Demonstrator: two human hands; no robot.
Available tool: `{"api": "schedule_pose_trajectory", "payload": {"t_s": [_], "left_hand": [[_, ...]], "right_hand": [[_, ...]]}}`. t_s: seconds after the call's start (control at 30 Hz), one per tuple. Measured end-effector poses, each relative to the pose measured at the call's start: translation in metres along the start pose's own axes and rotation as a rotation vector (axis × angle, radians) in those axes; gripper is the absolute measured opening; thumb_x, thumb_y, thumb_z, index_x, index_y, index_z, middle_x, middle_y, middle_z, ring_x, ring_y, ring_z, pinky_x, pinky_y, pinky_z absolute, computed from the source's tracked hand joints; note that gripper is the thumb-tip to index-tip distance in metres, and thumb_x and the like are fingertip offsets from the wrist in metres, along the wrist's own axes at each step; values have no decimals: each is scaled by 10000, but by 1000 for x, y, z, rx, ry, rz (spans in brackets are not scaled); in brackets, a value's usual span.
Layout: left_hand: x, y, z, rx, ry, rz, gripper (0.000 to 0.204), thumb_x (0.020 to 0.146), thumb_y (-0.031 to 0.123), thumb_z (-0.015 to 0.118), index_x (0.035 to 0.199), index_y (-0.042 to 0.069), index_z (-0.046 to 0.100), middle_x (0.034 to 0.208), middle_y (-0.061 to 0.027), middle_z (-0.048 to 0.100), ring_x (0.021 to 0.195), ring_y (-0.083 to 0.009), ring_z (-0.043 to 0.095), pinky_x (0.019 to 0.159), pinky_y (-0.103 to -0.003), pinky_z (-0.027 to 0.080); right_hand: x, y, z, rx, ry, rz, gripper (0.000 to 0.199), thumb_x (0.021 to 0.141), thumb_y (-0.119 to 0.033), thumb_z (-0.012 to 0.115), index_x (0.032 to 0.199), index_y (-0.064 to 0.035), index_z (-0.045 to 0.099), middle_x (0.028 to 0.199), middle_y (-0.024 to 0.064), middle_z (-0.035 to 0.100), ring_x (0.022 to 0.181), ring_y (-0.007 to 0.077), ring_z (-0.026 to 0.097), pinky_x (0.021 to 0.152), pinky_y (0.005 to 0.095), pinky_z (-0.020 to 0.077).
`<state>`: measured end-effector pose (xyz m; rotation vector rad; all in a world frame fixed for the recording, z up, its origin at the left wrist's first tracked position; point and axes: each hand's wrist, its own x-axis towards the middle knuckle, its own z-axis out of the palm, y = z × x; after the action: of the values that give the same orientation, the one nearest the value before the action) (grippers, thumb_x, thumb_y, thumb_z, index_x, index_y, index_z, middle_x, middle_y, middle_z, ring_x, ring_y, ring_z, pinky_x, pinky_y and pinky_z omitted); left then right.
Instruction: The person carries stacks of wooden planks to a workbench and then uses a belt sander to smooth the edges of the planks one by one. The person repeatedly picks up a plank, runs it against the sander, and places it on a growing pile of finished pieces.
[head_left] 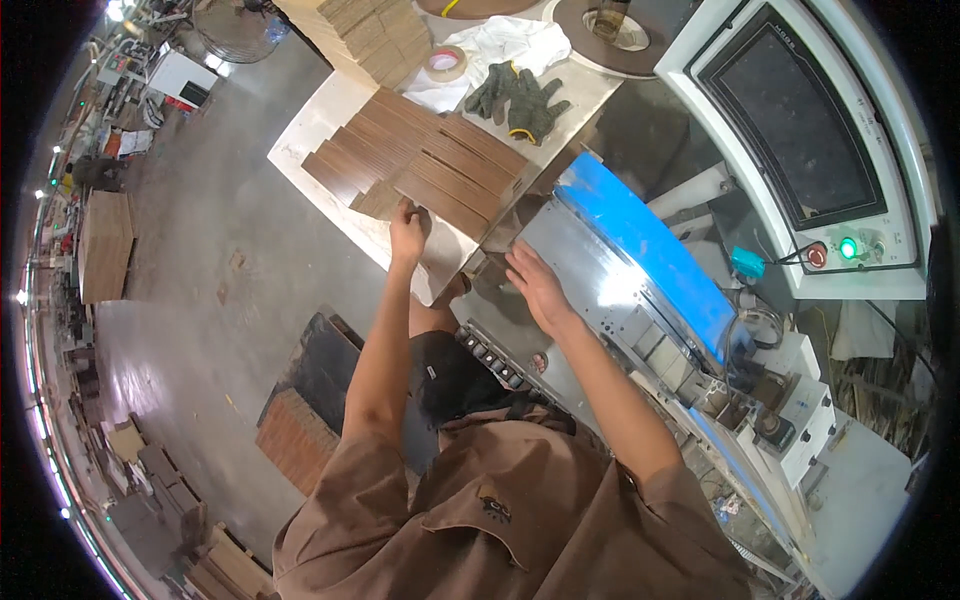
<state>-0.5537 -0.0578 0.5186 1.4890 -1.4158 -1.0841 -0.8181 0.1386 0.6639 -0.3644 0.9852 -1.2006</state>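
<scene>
Stacked brown wood-grain boards (400, 145) lie in uneven rows on a pale-topped table ahead of me. My left hand (407, 236) is at their near edge, its fingers curled on the end of a board (378, 200) whose plain tan side shows. Part of that grip is hidden by the hand itself. To the right, my right hand (538, 287) hangs beside the metal bed (575, 262) of a machine, fingers stretched out and holding nothing. A long blue cover (645, 255) runs along the machine.
On the table lie dark knitted gloves (530, 103), a tape roll (446, 64) and white cloth (515, 42). A control panel with a dark screen (795, 115) stands at right. Beside my left arm, reddish-brown boards (297, 440) rest on a dark platform.
</scene>
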Motion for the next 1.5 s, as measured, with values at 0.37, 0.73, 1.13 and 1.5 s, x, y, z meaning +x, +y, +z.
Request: {"api": "schedule_pose_trajectory", "payload": {"t_s": [0.37,0.73,1.13,1.5], "left_hand": [[-9,52,4,-267,-179,-225,238,907,-25,383,990,25,600,818,-30,592,681,-99,501,613,-238,414],[-37,54,-38,-288,-157,-365,679,1039,580,353,1310,-12,545,1104,-119,631,990,-233,587,915,-385,454],[-36,124,-26,-388,-278,-263,1021,983,722,406,1551,-109,231,1595,-251,336,1476,-349,328,1228,-467,213],[8,106,-16,-461,-420,-286,927,942,677,520,1533,-20,366,1517,-152,464,1323,-288,468,1141,-415,282]], "right_hand": [[57,31,8,100,-26,101,1133,906,-648,652,1617,-5,49,1705,150,54,1579,301,7,1278,443,54],[49,3,52,-80,64,-2,1169,759,-726,762,1596,-80,263,1610,121,332,1509,266,233,1232,448,135],[55,0,65,-40,156,108,1044,750,-631,793,1539,-74,396,1564,136,405,1459,294,323,1212,471,194],[71,28,60,-22,124,26,1199,737,-656,782,1610,-90,185,1614,171,297,1489,325,268,1226,490,190]]}}
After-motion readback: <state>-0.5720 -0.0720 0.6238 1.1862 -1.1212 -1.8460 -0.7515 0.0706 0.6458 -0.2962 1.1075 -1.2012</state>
